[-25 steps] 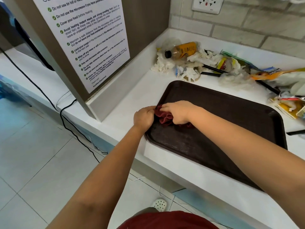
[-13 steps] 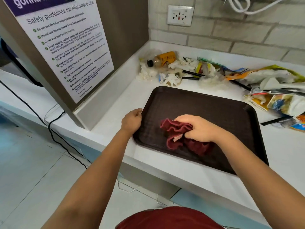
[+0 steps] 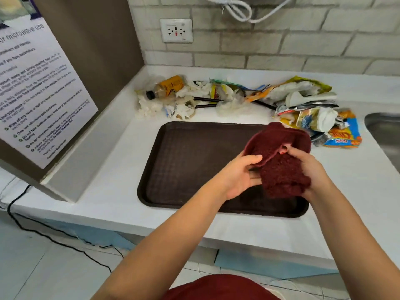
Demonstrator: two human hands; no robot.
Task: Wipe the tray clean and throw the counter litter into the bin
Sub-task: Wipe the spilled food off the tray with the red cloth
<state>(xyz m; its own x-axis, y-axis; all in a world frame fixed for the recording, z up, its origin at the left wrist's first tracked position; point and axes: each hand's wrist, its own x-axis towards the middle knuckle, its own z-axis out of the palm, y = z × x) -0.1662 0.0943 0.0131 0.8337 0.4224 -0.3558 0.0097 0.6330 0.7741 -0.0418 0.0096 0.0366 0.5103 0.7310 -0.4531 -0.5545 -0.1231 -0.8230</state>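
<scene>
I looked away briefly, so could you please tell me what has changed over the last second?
The left hand let go of the tray edge and joined the right hand on the red cloth, which was lifted off the tray surface. The tray and the litter behind it stayed put.

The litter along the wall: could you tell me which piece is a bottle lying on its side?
The orange-labelled plastic bottle at the pile's far left, black cap pointing left.

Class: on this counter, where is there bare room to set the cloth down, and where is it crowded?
Free: the white strip between the tray and the sign panel, and the front edge below the tray. Crowded: the litter along the back wall, right round to the snack bag.
</scene>
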